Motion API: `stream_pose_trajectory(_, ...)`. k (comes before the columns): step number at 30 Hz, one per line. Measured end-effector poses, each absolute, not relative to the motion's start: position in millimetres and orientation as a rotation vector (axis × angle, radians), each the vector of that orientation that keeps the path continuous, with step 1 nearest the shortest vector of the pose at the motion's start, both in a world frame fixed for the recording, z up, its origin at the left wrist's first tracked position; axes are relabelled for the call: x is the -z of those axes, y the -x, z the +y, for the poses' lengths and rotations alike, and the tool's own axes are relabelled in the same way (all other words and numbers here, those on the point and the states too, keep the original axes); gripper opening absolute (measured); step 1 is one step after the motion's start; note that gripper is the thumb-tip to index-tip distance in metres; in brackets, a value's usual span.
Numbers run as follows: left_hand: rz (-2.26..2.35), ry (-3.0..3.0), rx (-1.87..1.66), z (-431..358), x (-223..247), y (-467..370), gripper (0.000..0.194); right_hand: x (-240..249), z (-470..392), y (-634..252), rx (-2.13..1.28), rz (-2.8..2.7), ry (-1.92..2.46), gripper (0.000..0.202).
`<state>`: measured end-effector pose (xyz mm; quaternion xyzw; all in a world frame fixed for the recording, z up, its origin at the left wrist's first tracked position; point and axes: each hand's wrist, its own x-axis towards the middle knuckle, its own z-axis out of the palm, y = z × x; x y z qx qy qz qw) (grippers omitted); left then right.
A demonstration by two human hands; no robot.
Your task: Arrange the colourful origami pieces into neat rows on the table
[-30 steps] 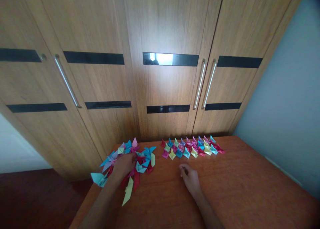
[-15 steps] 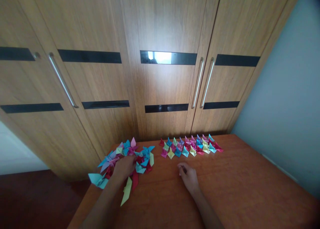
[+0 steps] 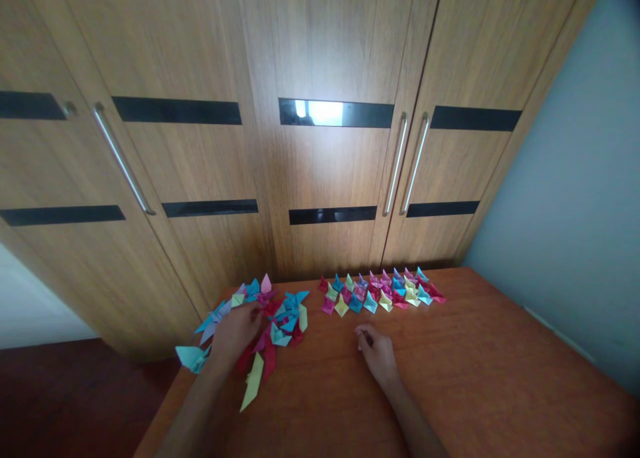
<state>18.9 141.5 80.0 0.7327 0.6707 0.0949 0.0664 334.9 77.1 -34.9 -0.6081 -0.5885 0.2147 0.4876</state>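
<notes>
My left hand (image 3: pixel 236 331) is over a loose heap of folded paper cranes (image 3: pixel 290 311) in blue, red, pink, lilac and yellow. Its fingers are drawn together beside a red folded piece (image 3: pixel 270 309); whether they grip a piece is hidden. At the heap's near side lies a long yellow folded piece (image 3: pixel 253 382), and a pale turquoise one (image 3: pixel 192 358) is left of my wrist. My right hand (image 3: pixel 379 355) rests on the table with fingers curled in, nothing showing in them. Just beyond it, several small paper cranes (image 3: pixel 371 303) stand in tidy rows.
The brown wooden table (image 3: pixel 480 365) has its far edge close to a wooden wardrobe (image 3: pixel 330 171) with metal handles (image 3: pixel 395 165). A pale wall (image 3: pixel 565 231) rises along the right side. Dark floor (image 3: pixel 65 398) shows past the table's left edge.
My left hand has shifted a little left and back within the heap, uncovering red and pink pieces to its right. My right hand has stayed in place.
</notes>
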Motion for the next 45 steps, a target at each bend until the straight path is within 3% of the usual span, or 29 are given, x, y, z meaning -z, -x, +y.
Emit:
stream_pose_trajectory(4,1.835,-2.192,-0.752,131.0,-80.9,-21.7,0.025,35.1,77.0,-334.8,-0.537,-1.442,1.504,0.033)
stream_pose_trajectory(7,1.583,-2.094,-0.909,114.0,-68.1,-46.0,0.024,35.1,76.1,-334.5,-0.553,-1.448,1.502,0.034)
stream_pose_trajectory(11,1.338,-1.992,-0.869,89.1,-35.3,-95.8,0.019,32.7,71.9,-334.1,-0.608,-1.418,1.456,0.036)
stream_pose_trajectory(17,1.335,-1.913,-0.903,68.8,3.7,-134.6,0.019,26.6,60.7,-332.9,-0.799,-1.451,1.36,0.042)
stream_pose_trajectory(24,1.275,-1.929,-0.933,67.5,5.8,-131.0,0.018,22.9,56.9,-325.0,-0.767,-1.715,1.344,0.025)
stream_pose_trajectory(30,1.286,-1.795,-0.99,67.8,4.8,-130.0,0.022,19.7,60.1,-350.3,-0.669,-1.419,1.351,0.027)
stream_pose_trajectory(36,1.358,-1.83,-0.921,68.5,7.0,-128.5,0.029,20.4,63.8,-445.3,-0.361,-0.841,1.544,0.041)
stream_pose_trajectory(45,1.323,-1.809,-0.964,72.4,11.1,-127.7,0.03,41.2,58.8,-562.9,-0.088,-0.896,2.404,0.045)
